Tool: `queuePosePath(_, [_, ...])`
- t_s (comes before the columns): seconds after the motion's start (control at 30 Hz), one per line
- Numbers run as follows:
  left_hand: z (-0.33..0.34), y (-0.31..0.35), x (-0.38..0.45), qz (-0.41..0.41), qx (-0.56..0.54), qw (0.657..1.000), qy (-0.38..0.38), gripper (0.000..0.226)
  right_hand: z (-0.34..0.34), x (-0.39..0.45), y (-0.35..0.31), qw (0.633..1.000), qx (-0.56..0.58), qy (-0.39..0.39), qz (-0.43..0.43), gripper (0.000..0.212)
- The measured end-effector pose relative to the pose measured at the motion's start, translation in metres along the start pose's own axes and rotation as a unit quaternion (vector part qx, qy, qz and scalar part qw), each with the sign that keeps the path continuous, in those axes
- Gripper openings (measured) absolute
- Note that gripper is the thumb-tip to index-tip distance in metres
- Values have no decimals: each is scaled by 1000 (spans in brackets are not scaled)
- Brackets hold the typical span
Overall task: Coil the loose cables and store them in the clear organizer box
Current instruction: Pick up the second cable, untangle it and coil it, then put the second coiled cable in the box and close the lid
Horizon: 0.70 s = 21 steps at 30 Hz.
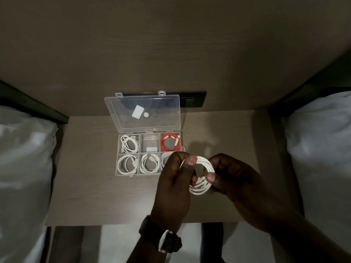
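Note:
A white cable (204, 184), wound into a coil, hangs between both my hands just right of the box's front right corner. My left hand (173, 184) pinches its upper left side and my right hand (234, 176) pinches its right side. The clear organizer box (140, 149) stands open on the bedside table (106, 194), lid (144, 112) leaning back against the wall. White coiled cables (127, 165) fill the far left compartment and the three front ones; my left hand partly hides the front right one. An orange coiled cable (170, 142) lies in the far right compartment. The far middle compartment holds only a small white label.
White bedding (24, 158) flanks the table on the left and more bedding (321, 149) on the right. A dark wall plate (193, 100) sits behind the lid. A watch is on my left wrist (168, 241). The table's front edge runs just below my hands.

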<state>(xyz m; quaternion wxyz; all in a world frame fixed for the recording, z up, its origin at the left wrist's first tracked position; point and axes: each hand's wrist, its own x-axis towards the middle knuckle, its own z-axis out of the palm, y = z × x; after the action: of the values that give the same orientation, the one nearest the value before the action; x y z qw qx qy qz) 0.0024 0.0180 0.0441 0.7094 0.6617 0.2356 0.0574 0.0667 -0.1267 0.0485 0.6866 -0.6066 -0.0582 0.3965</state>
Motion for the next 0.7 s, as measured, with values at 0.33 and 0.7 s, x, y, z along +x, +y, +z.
queuePosePath(0.33, [-71,-59,47,0,180,984,10,20,45,88,38,987,102,95,86,12])
queuePosePath(0.7, [-122,-96,157,47,409,901,141,18,82,213,79,965,-113,233,47,19])
